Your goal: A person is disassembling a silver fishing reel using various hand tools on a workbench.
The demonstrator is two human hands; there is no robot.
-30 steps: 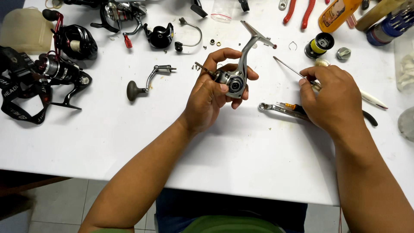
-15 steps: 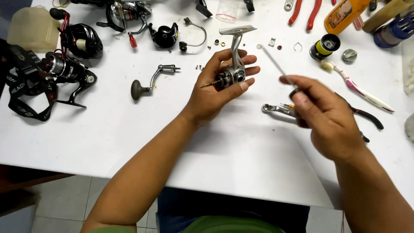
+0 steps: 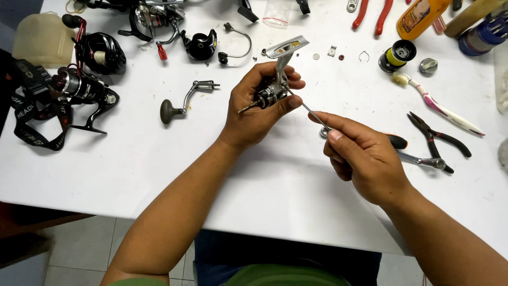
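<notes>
My left hand [image 3: 257, 108] grips a silver fishing-reel body [image 3: 277, 79] above the white table [image 3: 132, 159], its foot pointing up and away. My right hand [image 3: 365, 156] holds a thin screwdriver [image 3: 309, 109] by its dark handle. The metal tip touches the reel body just beside my left thumb. A loose reel crank handle [image 3: 182, 100] with a dark knob lies on the table left of my left hand.
Black reels [image 3: 98, 53] and a strap [image 3: 34, 119] lie at the far left. Black pliers [image 3: 436, 139], a wrench [image 3: 423, 160] and a toothbrush [image 3: 436, 106] rest to the right. Small washers and clips [image 3: 332, 51], a thread spool [image 3: 397, 55], red-handled pliers [image 3: 373, 13] and bottles line the far edge.
My right hand lifted the screwdriver off the table area and brought it left, its tip now against the reel. My left hand turned the reel slightly and lowered it toward me.
</notes>
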